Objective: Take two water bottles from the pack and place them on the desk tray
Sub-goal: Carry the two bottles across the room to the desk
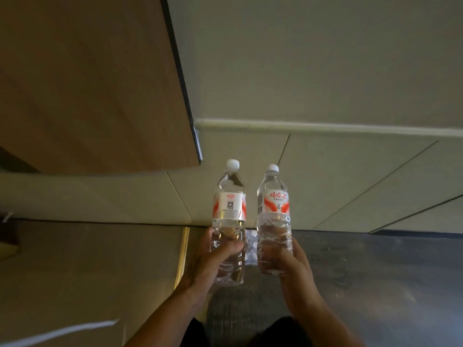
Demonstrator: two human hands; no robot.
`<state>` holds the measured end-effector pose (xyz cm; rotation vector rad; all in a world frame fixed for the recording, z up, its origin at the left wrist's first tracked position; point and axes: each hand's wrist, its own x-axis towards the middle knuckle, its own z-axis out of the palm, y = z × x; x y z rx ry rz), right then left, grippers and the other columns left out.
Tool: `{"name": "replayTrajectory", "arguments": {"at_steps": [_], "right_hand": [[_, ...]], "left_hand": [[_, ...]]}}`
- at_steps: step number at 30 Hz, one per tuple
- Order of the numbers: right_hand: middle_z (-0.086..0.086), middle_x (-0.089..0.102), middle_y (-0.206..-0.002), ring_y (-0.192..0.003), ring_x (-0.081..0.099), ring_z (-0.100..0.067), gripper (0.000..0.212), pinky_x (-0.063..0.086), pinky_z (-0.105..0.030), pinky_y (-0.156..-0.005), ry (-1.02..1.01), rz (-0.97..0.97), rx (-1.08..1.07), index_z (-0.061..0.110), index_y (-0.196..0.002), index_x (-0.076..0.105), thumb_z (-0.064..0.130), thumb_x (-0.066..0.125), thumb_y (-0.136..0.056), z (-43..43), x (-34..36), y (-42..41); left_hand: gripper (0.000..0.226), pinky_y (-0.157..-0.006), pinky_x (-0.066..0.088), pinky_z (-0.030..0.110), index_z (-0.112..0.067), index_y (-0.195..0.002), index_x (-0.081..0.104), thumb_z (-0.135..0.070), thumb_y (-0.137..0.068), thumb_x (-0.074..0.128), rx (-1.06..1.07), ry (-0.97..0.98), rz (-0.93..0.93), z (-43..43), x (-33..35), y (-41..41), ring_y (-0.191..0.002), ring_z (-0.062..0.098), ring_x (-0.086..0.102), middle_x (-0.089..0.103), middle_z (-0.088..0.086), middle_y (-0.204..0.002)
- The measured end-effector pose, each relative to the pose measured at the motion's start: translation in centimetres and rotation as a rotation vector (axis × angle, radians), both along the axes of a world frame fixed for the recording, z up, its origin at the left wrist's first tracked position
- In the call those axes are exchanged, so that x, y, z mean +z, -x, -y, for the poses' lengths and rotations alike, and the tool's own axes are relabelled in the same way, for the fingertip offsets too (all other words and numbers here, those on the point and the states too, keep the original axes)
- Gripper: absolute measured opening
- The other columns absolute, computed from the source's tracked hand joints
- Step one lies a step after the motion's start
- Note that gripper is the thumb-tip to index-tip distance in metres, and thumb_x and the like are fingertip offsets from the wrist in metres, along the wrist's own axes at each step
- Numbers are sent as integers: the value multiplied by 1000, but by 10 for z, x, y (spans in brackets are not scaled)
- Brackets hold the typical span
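Here, two clear water bottles are held side by side in the air above the floor (pixel 375 259), long axes near vertical, white caps pointing up and away from the camera. The left hand (pixel 213 259) grips the lower body of the left bottle (pixel 229 209); the right hand (pixel 285 261) grips the lower body of the right bottle (pixel 273 211). The bottles stand just apart, labels facing the camera. Between them, lower down, part of the pack (pixel 251 246) shows.
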<state>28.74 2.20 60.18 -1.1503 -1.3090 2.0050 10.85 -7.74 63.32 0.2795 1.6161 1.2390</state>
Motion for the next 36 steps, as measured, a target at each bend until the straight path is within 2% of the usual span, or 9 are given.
{"name": "replayTrajectory", "arguments": {"at_steps": [4, 8, 15, 18, 22, 25, 27, 32, 36], "right_hand": [[-5, 81, -98, -81, 78, -18, 45, 62, -28, -66, 0, -5, 14, 29, -114, 74, 37, 80, -70, 18, 103, -13], [-8, 80, -113, -99, 79, -29, 66, 63, -40, -79, -15, -21, 17, 28, -131, 67, 42, 81, -68, 27, 172, -23], [-19, 76, -113, -92, 79, -30, 77, 64, -32, -72, -63, -24, -6, 15, -133, 61, 41, 79, -63, 31, 197, -35], [-21, 74, -110, -85, 78, -25, 68, 62, -29, -67, -76, -27, -40, 11, -130, 62, 33, 79, -68, 33, 201, -47], [-23, 72, -114, -89, 75, -29, 63, 61, -34, -69, -97, -20, -101, 11, -133, 60, 27, 75, -74, 36, 209, -64], [-22, 73, -108, -85, 73, -29, 75, 61, -37, -68, -113, -24, -205, 10, -130, 62, 36, 80, -61, 44, 221, -78], [-18, 74, -103, -84, 73, -29, 73, 61, -38, -68, -135, -25, -303, 11, -126, 65, 37, 80, -59, 51, 228, -90], [-9, 78, -104, -89, 76, -26, 77, 63, -34, -71, -181, -12, -578, 17, -129, 63, 41, 81, -58, 84, 234, -115], [-22, 73, -111, -87, 75, -31, 75, 63, -39, -70, -212, 8, -837, 11, -132, 59, 31, 81, -62, 133, 230, -140]], "left_hand": [[95, -92, 64, 57, -30, -139, 64, -60, -53, 89, -4, 6, -14, 21, 102, -10, -107, 36, 79, 81, 12, -122], [85, -86, 63, 46, -39, -132, 66, -63, -53, 87, -9, -14, -49, 32, 171, -17, -109, 27, 79, 81, 1, -121], [77, -86, 61, 43, -38, -125, 69, -59, -53, 85, -19, -83, -87, 32, 209, -32, -101, 18, 81, 85, -11, -105], [74, -84, 60, 41, -36, -123, 71, -57, -54, 84, -54, -115, -102, 29, 219, -42, -92, 14, 82, 86, -4, -107], [88, -83, 61, 37, -39, -134, 62, -65, -53, 80, -159, -180, -122, 20, 237, -57, -103, 17, 79, 81, -2, -118], [95, -99, 62, 55, -33, -140, 60, -65, -52, 79, -237, -213, -103, 10, 250, -65, -112, 27, 76, 78, 5, -124], [95, -105, 59, 59, -33, -140, 60, -65, -53, 78, -314, -230, -107, 4, 257, -70, -113, 27, 75, 77, 6, -126], [83, -105, 59, 62, -37, -131, 62, -67, -54, 78, -570, -229, -67, -7, 257, -86, -114, 30, 74, 76, 6, -124], [80, -101, 60, 64, -31, -130, 67, -58, -57, 84, -812, -233, -1, -6, 247, -108, -109, 34, 77, 78, 10, -120]]}}
